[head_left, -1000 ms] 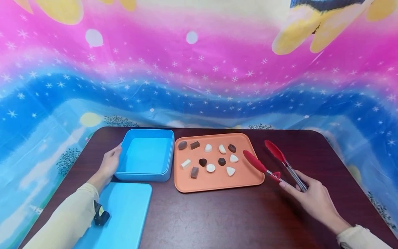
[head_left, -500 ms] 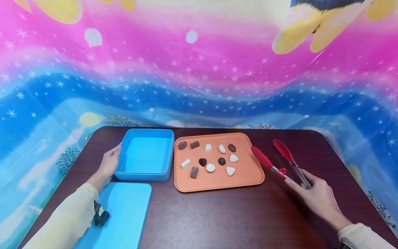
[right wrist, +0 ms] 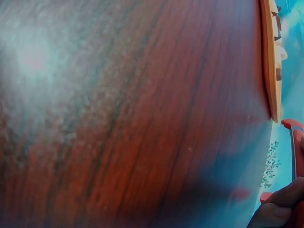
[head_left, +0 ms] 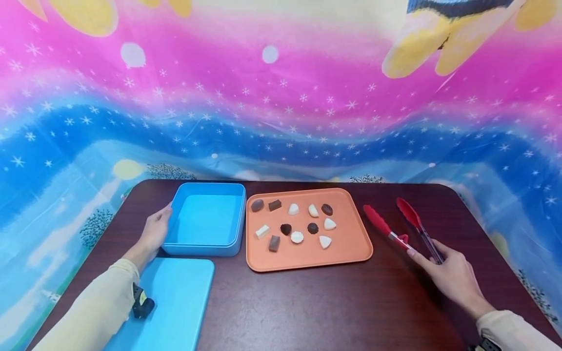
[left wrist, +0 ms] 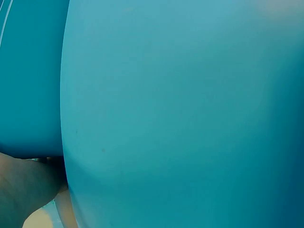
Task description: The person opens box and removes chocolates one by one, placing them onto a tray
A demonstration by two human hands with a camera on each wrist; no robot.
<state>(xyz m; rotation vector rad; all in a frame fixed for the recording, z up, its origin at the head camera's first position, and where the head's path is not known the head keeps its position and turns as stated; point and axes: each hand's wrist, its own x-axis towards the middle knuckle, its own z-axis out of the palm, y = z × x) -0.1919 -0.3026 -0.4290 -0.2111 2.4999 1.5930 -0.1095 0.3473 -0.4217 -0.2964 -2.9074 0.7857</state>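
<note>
My left hand [head_left: 153, 231] grips the left wall of a blue square box [head_left: 202, 250], its fingertips at the rim. Nothing lies inside the box. In the left wrist view, part of that hand [left wrist: 28, 187] shows at the box's lower side. My right hand [head_left: 456, 278] holds red-tipped metal tongs [head_left: 376, 218], their arms spread with nothing between them. They are over the table, right of an orange tray [head_left: 351, 248]. On it lie several chocolates, among them a dark oval [head_left: 327, 209], a brown block [head_left: 274, 243] and a white triangle [head_left: 325, 242].
A flat light-blue lid [head_left: 184, 292] lies in front of the box, under the left forearm. The dark wooden table [head_left: 281, 312] has rounded far corners. Right behind its back edge hangs a colourful printed cloth [head_left: 263, 112].
The right hand and the tongs have moved right, from over the tray's right edge to beyond it. The left hand, box and chocolates have stayed put.
</note>
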